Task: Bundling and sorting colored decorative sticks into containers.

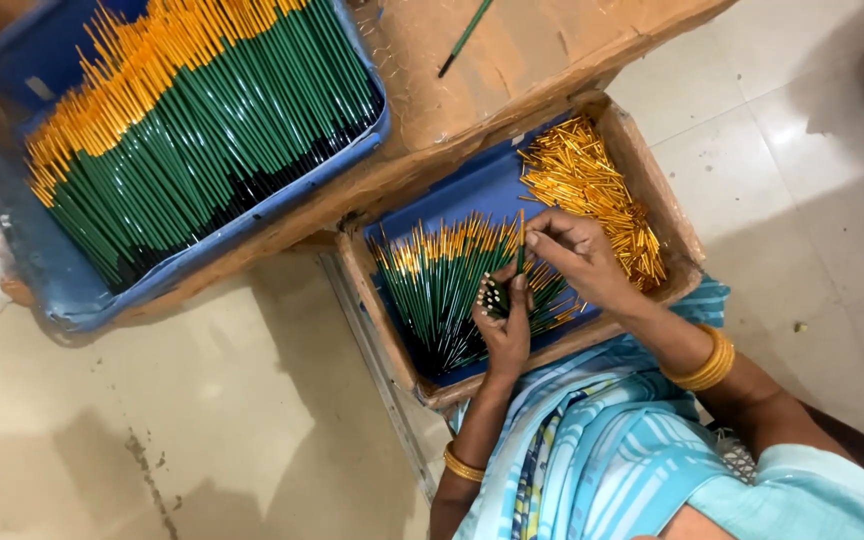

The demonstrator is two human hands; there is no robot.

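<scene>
At frame centre, your left hand (504,318) clenches a green stick bundle (493,296) while your right hand (572,255) pinches one stick (521,240), seemingly mid-capping; align carefully next.

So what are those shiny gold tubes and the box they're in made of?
The gold tubes look like thin metal: they glint brightly, though gold-coloured plastic can't be ruled out. The box looks like brown cardboard, matte with worn, bent walls, and has a smooth blue lining, perhaps plastic or paper.

Head camera looks steeply down, fairly close, over the hands (542,290).
</scene>
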